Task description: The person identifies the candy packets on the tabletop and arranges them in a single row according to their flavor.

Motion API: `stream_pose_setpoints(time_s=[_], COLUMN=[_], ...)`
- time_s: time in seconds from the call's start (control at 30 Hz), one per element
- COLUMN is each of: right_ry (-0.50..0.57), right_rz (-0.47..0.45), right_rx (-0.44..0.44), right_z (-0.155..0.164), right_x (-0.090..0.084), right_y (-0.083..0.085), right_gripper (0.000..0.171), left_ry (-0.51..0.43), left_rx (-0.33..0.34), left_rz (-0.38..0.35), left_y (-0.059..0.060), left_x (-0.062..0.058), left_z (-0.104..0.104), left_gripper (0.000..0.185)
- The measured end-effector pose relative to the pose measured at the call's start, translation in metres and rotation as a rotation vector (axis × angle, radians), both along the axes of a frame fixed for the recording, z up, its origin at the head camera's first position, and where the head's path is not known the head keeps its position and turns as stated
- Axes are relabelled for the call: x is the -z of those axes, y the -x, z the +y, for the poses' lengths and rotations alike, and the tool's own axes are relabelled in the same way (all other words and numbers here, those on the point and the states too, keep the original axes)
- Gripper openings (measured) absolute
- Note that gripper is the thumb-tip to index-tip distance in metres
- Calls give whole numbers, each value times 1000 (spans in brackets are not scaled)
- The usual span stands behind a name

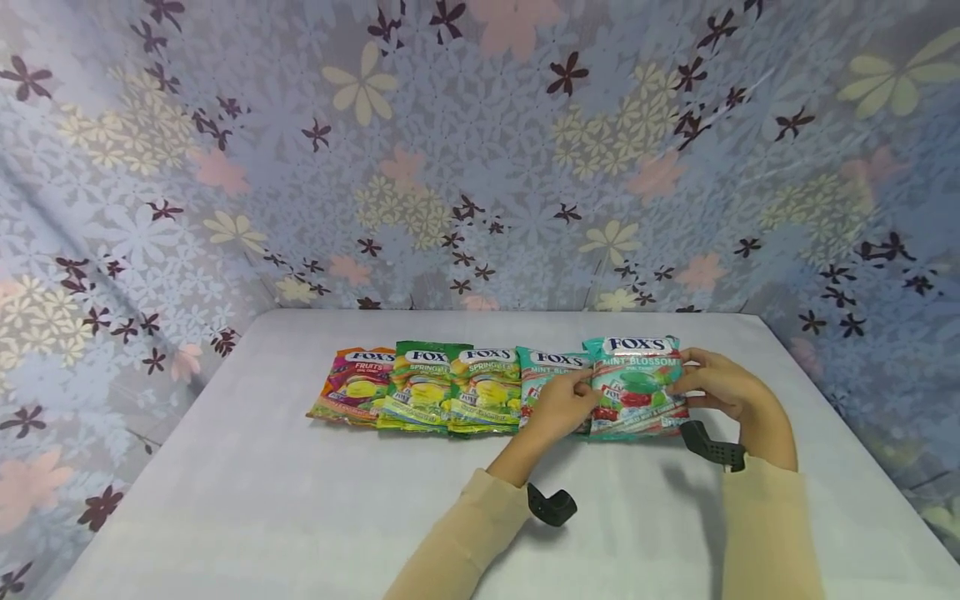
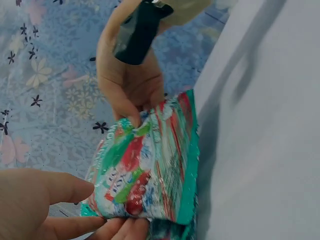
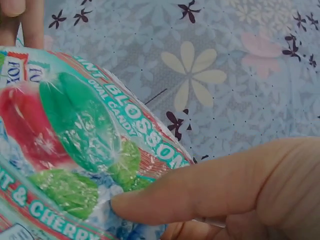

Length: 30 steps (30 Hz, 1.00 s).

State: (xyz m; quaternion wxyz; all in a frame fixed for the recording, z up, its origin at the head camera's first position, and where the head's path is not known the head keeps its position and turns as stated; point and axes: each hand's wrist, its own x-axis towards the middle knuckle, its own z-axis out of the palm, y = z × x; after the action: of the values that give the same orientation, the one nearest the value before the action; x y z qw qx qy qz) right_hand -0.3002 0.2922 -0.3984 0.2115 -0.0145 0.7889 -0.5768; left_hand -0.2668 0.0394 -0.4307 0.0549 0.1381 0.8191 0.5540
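Nearest to me are two beige sleeves [image 1: 480,533] coming in over the table [image 1: 247,492], each with a dark strap mount [image 1: 551,504] at the wrist. Just beyond them both hands are closed on the same teal candy bag [image 1: 636,387], a mint blossom pack with red and green sweets printed on it. The left hand [image 1: 558,406] pinches its left edge, fingers curled onto the wrapper; the right hand [image 1: 720,385] grips the right edge, and the right wrist view shows the thumb [image 3: 200,192] pressed flat on the front of the bag. In the left wrist view the bag looks puffed and slightly crumpled between the two hands. It sits at the right end of a row of packs, its lower edge at the table, and it overlaps the neighbouring pack.

That neighbour is a second teal bag [image 1: 543,371], partly hidden behind the left hand. Further left lie two green bags [image 1: 450,387], side by side and touching, then an orange fruit bag [image 1: 356,385] at the far left end. All lie flat on the pale table.

Behind the table hangs a blue-grey floral curtain [image 1: 480,150], wrapping round both sides.
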Motion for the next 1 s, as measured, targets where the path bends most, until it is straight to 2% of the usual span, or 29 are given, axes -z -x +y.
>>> stream_pose_setpoints(time_s=[0.13, 0.37, 0.5, 0.73, 0.87, 1.0], right_ry=[-32, -114, -117, -129, -132, -138], right_rz=[-9, -1, 6, -8, -23, -19], right_rx=[33, 67, 72, 93, 113, 129], right_z=[3, 6, 4, 6, 8, 7], right_x=[2, 2, 4, 10, 13, 14], right_y=[-3, -6, -5, -3, -4, -1], right_gripper=[54, 53, 52, 50, 50, 52], left_ry=[7, 85, 72, 58, 64, 83], left_rx=[-12, -7, 11, 81, 88, 63], left_rz=[-4, -53, -56, -10, -14, -37], left_y=[-1, -4, -6, -7, -7, -7], left_x=[1, 5, 5, 6, 8, 6], left_z=[6, 12, 10, 10, 13, 13], left_gripper=[42, 45, 44, 43, 45, 46])
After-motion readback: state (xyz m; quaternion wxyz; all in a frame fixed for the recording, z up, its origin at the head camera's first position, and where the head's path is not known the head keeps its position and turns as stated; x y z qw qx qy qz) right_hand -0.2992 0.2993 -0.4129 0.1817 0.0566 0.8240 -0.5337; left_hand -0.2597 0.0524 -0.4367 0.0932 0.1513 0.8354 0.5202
